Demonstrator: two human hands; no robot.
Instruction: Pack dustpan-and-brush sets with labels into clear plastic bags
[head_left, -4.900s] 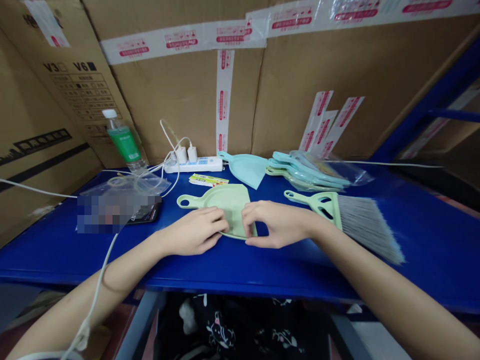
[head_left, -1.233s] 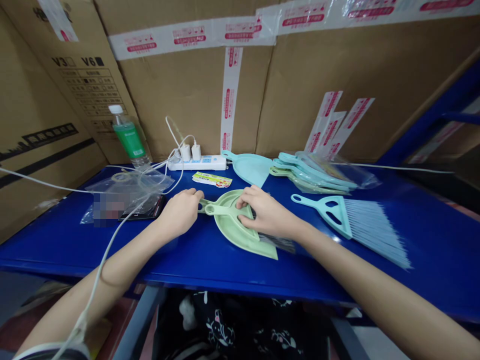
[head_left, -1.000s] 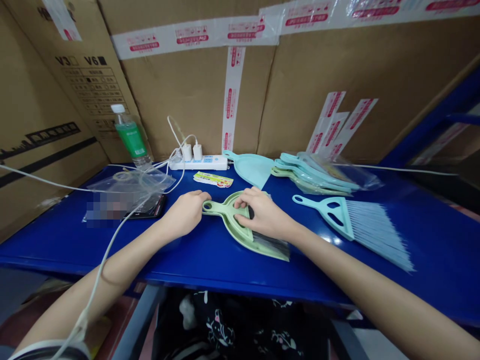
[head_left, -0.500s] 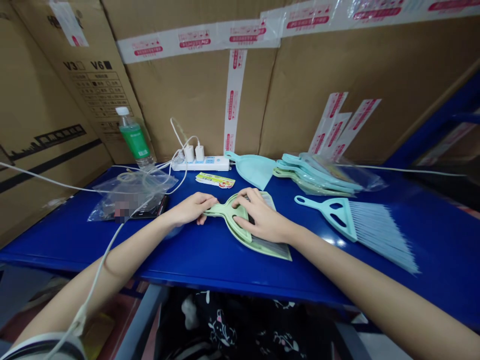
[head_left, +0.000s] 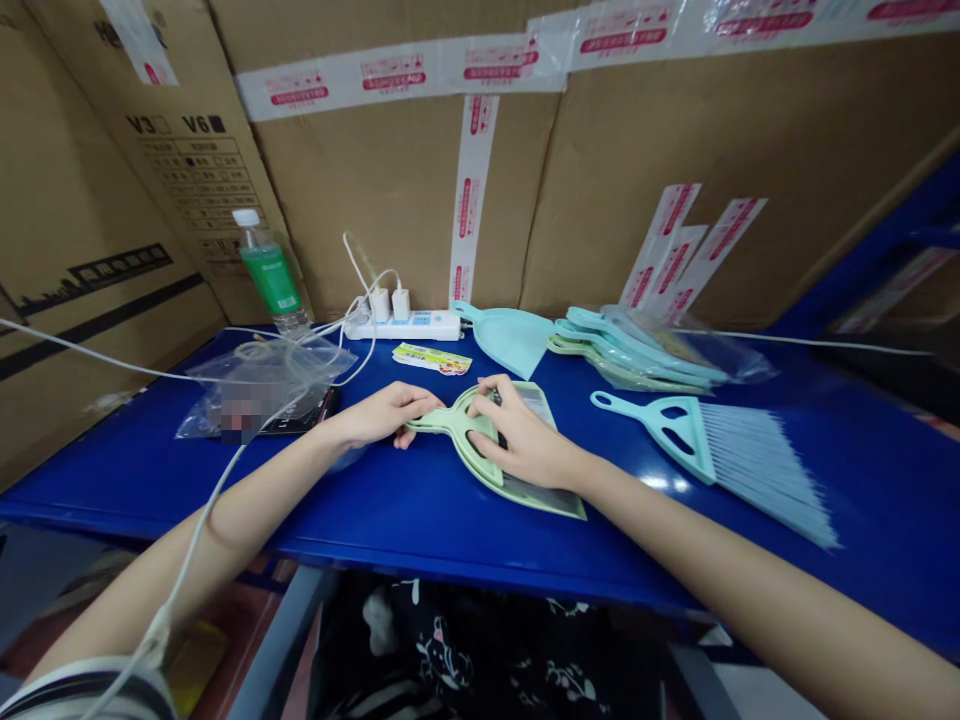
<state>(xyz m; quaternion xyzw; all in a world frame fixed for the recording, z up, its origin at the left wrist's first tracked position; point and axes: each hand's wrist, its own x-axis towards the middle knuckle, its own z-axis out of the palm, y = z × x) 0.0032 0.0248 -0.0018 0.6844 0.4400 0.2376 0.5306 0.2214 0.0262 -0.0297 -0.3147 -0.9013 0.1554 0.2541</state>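
A pale green dustpan (head_left: 517,490) lies on the blue table (head_left: 420,510) with a matching green hand brush nested in it, grey bristles under my palm. My left hand (head_left: 382,415) pinches the two stacked handles at their left end. My right hand (head_left: 517,440) presses down on the brush head inside the pan, fingers curled over it. A light blue hand brush (head_left: 720,450) lies free to the right.
At the back are a light blue dustpan (head_left: 506,340), a stack of bagged dustpan sets (head_left: 637,350), a white power strip (head_left: 405,322) with chargers, a green-labelled bottle (head_left: 270,275), a small printed card (head_left: 429,358) and clear bags (head_left: 262,385) over a phone. Cardboard boxes wall the rear.
The green brush, earlier lying to the right, now sits in the green dustpan. Over the last second my left hand slid onto the handles and my right hand pressed the brush head down.
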